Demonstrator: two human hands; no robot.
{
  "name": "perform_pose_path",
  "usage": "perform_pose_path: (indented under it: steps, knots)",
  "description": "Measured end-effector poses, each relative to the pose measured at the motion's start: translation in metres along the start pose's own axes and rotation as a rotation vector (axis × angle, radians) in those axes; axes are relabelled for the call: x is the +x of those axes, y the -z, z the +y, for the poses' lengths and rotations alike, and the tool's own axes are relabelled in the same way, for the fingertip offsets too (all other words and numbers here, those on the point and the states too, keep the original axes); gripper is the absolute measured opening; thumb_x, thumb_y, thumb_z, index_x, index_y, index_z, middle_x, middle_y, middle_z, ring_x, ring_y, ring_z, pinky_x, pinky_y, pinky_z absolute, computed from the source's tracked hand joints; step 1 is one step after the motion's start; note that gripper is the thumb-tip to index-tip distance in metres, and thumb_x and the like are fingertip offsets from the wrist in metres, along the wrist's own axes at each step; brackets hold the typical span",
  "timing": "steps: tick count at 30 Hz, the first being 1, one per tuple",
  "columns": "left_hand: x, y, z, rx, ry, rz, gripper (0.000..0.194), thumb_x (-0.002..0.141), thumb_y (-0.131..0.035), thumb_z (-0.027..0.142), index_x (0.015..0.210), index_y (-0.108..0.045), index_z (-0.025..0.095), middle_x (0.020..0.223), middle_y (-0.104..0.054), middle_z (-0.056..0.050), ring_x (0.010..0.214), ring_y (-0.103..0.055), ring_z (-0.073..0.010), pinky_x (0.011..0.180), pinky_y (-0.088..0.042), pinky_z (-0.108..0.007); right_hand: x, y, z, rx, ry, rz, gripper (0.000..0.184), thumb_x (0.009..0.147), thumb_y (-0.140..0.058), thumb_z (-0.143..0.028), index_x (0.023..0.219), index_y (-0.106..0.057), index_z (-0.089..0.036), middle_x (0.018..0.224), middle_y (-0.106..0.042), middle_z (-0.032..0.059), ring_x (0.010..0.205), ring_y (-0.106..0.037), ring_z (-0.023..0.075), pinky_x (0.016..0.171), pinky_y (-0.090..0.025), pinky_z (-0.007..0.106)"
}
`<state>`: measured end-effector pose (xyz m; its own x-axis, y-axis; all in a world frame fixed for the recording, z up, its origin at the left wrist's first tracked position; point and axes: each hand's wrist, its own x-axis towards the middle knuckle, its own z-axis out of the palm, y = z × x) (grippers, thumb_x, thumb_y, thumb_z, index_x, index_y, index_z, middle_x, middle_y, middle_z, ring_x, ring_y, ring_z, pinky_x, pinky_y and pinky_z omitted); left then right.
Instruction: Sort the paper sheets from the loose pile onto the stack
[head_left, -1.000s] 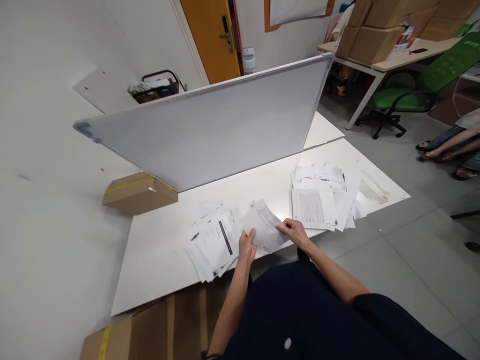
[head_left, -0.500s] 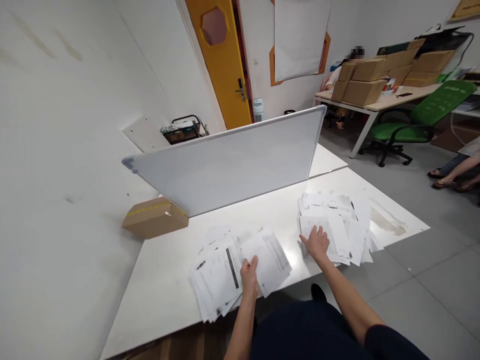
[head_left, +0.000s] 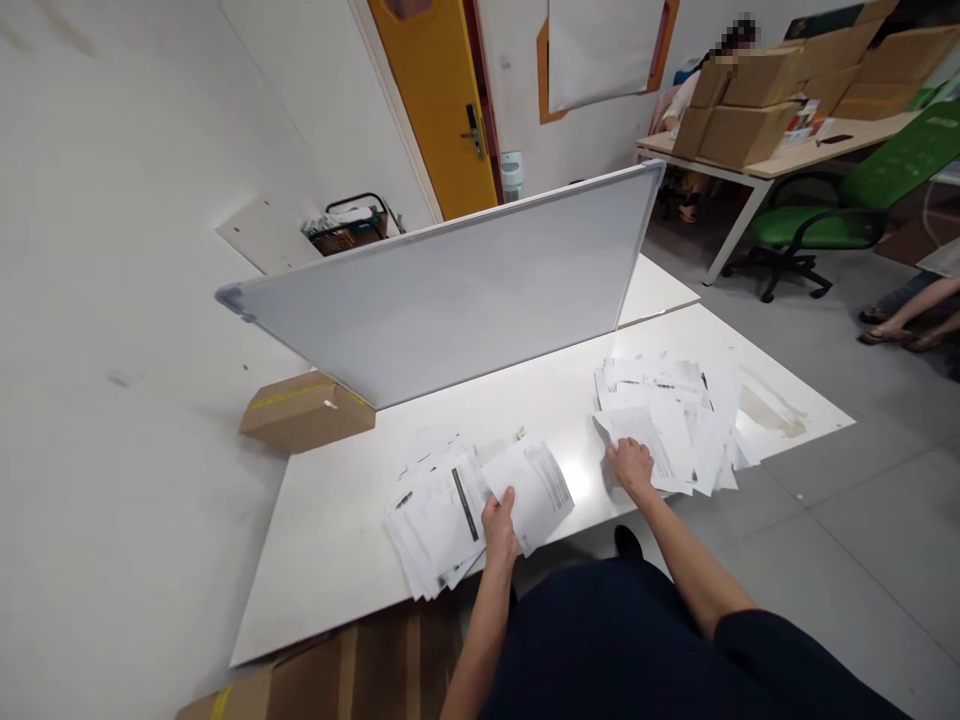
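Note:
My left hand [head_left: 500, 525] is closed on some printed sheets [head_left: 534, 492], thumb on top, beside a loose stack of papers [head_left: 431, 525] on the white table. At the right, my right hand [head_left: 631, 466] grips the near left edge of a printed sheet [head_left: 637, 430], whose left corner curls up. That sheet lies on a spread-out pile of papers [head_left: 709, 430]. The fingertips of my right hand are partly hidden under the paper.
A whiteboard [head_left: 450, 300] leans upright across the white table [head_left: 315, 540]. A cardboard box [head_left: 300, 415] sits by the left wall. Beyond are a yellow door [head_left: 442, 120], a green chair [head_left: 817, 225], a desk with boxes [head_left: 750, 130] and other people at the right.
My right hand has gone from lying spread on the top sheet to gripping its edge, lifting the corner. My left hand still holds its sheets. The view has tilted downward.

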<state>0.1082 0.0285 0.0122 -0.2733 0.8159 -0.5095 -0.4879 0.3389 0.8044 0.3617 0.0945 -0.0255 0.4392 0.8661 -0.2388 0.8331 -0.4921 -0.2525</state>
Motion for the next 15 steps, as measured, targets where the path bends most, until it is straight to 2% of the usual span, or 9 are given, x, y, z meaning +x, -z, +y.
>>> perform_pose_path:
  steps: [4, 8, 11, 13, 15]
  knots:
    - [-0.001, 0.0, 0.002, 0.028, 0.014, 0.003, 0.038, 0.063, -0.074, 0.036, 0.093, -0.063, 0.016, 0.097, -0.068, -0.009, 0.089, -0.064, -0.02, 0.088, -0.045, -0.035, -0.002, 0.018, 0.003, 0.087, 0.007, -0.033, 0.031, 0.086, -0.034, -0.021, 0.103, -0.058, -0.013, 0.101, -0.06, 0.016, 0.088, -0.057, 0.0248, 0.07, -0.039, 0.033]
    - [-0.002, 0.001, 0.003, 0.017, 0.006, 0.018, 0.038, 0.062, -0.074, 0.036, 0.09, -0.061, 0.015, 0.089, -0.068, -0.007, 0.084, -0.064, -0.0183, 0.086, -0.046, -0.034, -0.009, 0.046, 0.004, 0.244, 0.061, 0.047, 0.026, 0.085, -0.039, -0.025, 0.096, -0.061, -0.017, 0.089, -0.064, 0.0105, 0.081, -0.058, 0.0217, 0.068, -0.038, 0.03]
    - [-0.001, 0.001, 0.004, 0.037, -0.007, 0.025, 0.033, 0.065, -0.072, 0.038, 0.084, -0.059, 0.015, 0.085, -0.067, -0.006, 0.087, -0.062, -0.0179, 0.086, -0.045, -0.033, -0.02, 0.079, 0.0, 0.611, 0.189, 0.084, 0.023, 0.081, -0.048, -0.037, 0.084, -0.062, -0.019, 0.079, -0.064, 0.006, 0.075, -0.056, 0.0193, 0.066, -0.039, 0.029]
    - [0.0, 0.0, 0.005, 0.033, -0.015, 0.022, 0.03, 0.067, -0.07, 0.039, 0.084, -0.059, 0.016, 0.087, -0.066, -0.006, 0.092, -0.061, -0.0185, 0.089, -0.043, -0.033, -0.028, 0.1, -0.005, 0.904, 0.273, 0.002, 0.025, 0.077, -0.053, -0.043, 0.079, -0.059, -0.019, 0.074, -0.061, 0.0035, 0.069, -0.054, 0.0171, 0.062, -0.04, 0.027]
    - [0.003, 0.0, 0.005, -0.004, -0.03, -0.011, 0.029, 0.068, -0.068, 0.038, 0.087, -0.059, 0.017, 0.092, -0.066, -0.007, 0.101, -0.058, -0.02, 0.094, -0.041, -0.034, -0.034, 0.115, -0.01, 1.14, 0.308, -0.146, 0.027, 0.073, -0.057, -0.046, 0.077, -0.056, -0.019, 0.069, -0.058, 0.0015, 0.063, -0.052, 0.0147, 0.058, -0.04, 0.026]
